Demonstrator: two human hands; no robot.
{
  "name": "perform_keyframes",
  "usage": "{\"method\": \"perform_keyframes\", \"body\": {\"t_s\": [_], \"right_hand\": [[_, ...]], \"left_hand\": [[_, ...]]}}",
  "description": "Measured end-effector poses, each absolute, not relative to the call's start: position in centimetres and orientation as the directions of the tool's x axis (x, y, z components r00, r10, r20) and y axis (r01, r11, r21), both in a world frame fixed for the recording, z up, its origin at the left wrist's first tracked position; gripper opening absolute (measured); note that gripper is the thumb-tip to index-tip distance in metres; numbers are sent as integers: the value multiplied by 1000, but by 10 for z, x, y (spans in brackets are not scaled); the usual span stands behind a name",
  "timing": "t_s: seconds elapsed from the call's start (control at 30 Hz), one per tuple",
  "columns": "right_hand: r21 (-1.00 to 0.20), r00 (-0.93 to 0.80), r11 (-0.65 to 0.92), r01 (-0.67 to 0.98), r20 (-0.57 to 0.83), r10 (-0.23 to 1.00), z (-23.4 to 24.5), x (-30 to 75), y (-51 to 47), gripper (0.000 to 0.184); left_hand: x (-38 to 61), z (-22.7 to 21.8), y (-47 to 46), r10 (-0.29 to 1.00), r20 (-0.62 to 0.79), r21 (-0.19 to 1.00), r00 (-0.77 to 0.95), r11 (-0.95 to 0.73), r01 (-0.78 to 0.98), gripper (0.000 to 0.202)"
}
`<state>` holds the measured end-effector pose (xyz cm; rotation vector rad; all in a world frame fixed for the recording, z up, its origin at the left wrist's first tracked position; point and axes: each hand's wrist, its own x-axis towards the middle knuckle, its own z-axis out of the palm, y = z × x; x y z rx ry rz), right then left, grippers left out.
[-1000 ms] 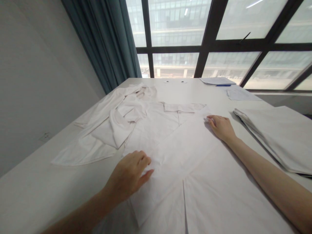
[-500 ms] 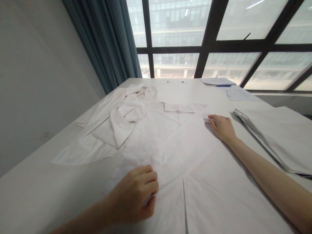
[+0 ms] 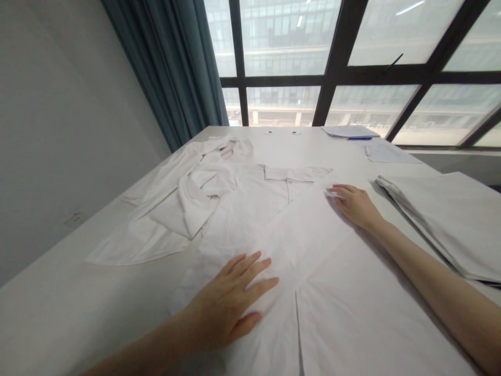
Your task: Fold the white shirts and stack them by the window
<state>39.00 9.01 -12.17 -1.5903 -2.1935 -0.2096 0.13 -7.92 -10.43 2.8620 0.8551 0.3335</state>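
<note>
White garment point(image 3: 317, 261) runs lengthwise toward the far edge of the bench point(image 3: 309, 149), banded end point(image 3: 289, 174) first. Left hand point(image 3: 229, 297) spread wide over it, can't tell if right hand point(image 3: 356, 206) is pinching.

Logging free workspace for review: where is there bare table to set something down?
Bare table shows at the far end, between crumpled cloth and papers; front left, between crumpled cloth and left hand; narrowly, between right hand and folded cloth. Spread cloth crowds the middle.
</note>
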Motion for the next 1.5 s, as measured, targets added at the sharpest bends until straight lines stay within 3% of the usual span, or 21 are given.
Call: {"method": "perform_keyframes", "body": {"t_s": [0.1,0.2,0.33,0.5,0.7,1.03,1.2,1.3,1.37,1.5], "right_hand": [[-219,-494,560,799,290,819,-111,365,76,45],[-239,-623,632,737,122,772,-111,332,56,51],[-148,-492,493,857,51,869,-127,316,53,63],[-45,-234,235,971,31,972,-135,346,95,65],[-19,-77,78,997,65,995,-135,374,142,68],[19,31,-35,999,195,980,-134,383,163,61],[143,-158,107,984,420,893,-126,362,130,49],[167,-299,248,954,473,829,-120,349,95,44],[132,-350,327,936,458,817,-115,343,68,44],[13,-405,435,900,389,828,-104,340,19,43]], "left_hand": [[1,-106,-79,560,84,140,824,-826,547,69],[1,-105,-79,560,50,125,827,-825,551,71],[1,-104,-79,553,25,123,833,-829,546,74],[0,-103,-79,553,24,137,833,-827,545,73],[1,-104,-79,553,27,150,833,-826,544,74],[1,-102,-81,562,31,171,826,-818,550,70],[-4,-99,-75,583,126,135,803,-812,568,58],[-19,-93,-52,704,317,60,636,-683,728,45],[-35,-89,-31,781,420,-13,463,-505,863,42],[-72,-82,2,901,400,-187,167,-98,977,46]]}}
